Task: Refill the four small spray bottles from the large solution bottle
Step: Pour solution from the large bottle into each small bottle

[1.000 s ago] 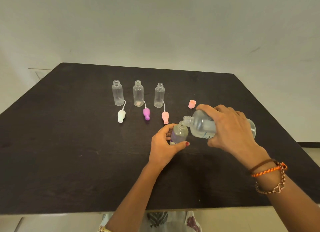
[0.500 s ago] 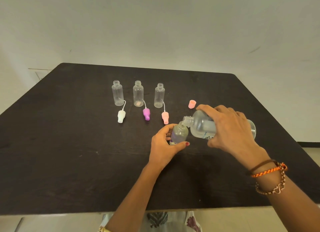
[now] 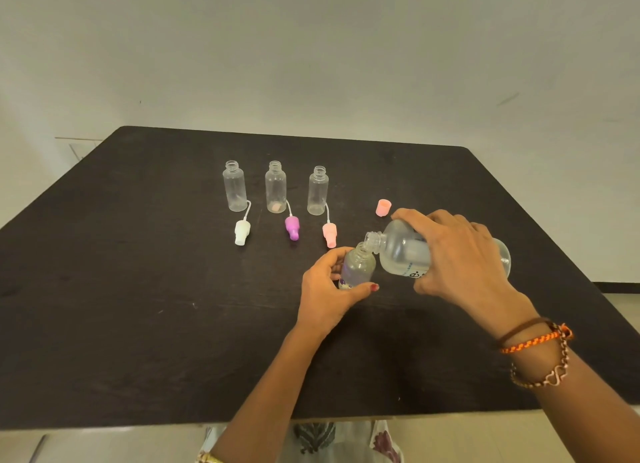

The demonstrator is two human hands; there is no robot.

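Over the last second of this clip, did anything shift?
Nothing visibly changed. The right hand still tips the large solution bottle over the small spray bottle gripped by the left hand; the three empty bottles and spray caps sit as before.

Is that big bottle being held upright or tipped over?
Tipped. The right hand holds the large bottle nearly on its side, its open neck at the mouth of the small bottle gripped by the left hand.
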